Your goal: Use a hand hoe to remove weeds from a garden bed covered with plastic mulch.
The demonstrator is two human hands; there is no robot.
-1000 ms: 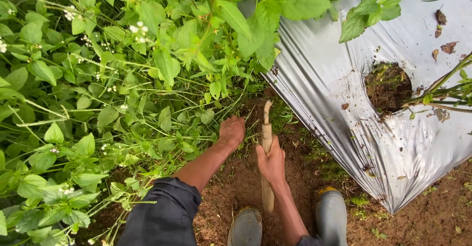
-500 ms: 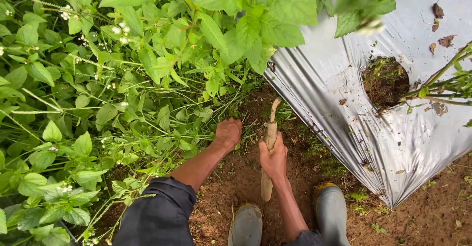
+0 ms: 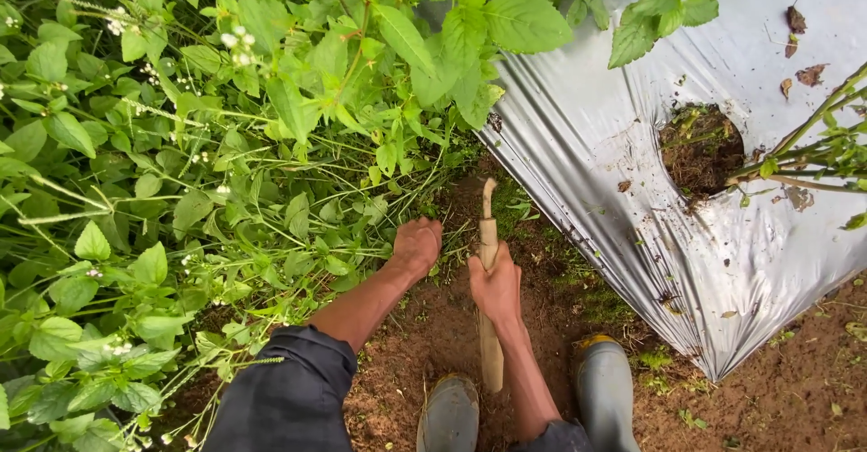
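Note:
My right hand (image 3: 496,286) grips a wooden tool handle (image 3: 489,326) that runs from between my boots up toward the weeds. The tool's head is hidden in the soil and greenery. My left hand (image 3: 416,245) is closed around a clump of weed stems (image 3: 408,206) at ground level, just left of the handle. A dark sleeve (image 3: 291,393) covers my left upper arm. Both hands sit over bare brown soil (image 3: 424,335) at the edge of dense leafy weeds (image 3: 208,145).
Silver plastic mulch (image 3: 614,154) covers a raised bed on the right, with a round planting hole (image 3: 700,149) and a green plant (image 3: 813,149) growing from it. My grey rubber boots (image 3: 605,389) stand on the soil furrow. Weeds fill the whole left side.
The view has shifted slightly; both hands sit a little lower in the picture. The right hand still grips the handle and the left hand stays at the weed base.

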